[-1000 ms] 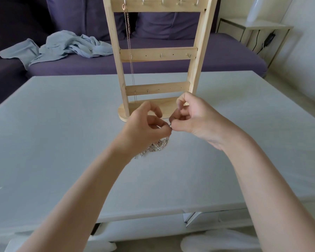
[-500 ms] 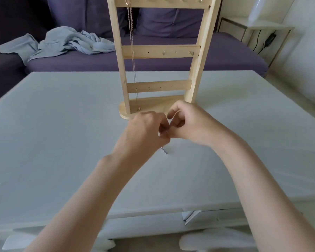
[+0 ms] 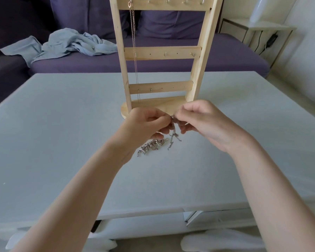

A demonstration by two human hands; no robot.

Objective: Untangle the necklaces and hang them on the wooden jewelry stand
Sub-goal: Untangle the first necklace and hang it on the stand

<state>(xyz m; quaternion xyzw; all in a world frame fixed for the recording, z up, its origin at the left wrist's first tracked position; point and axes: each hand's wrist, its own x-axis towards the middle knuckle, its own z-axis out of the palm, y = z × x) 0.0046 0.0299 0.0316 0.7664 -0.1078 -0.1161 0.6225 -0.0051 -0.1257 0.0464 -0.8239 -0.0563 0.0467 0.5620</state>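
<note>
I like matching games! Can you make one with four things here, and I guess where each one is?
Things:
1. rose-gold chain
2. tangled silver necklaces
3. blue cloth
4. wooden jewelry stand

Places:
A. crumpled on the purple sofa
B. standing upright on the table
C. hanging from a top hook
D. pinched between both hands, partly lying on the table

Pairs: 1-C, 2-D, 3-A, 4-B

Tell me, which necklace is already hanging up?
The thin rose-gold chain hangs from the wooden stand's top-left hook. The silvery ones are still tangled at both hands.
</note>
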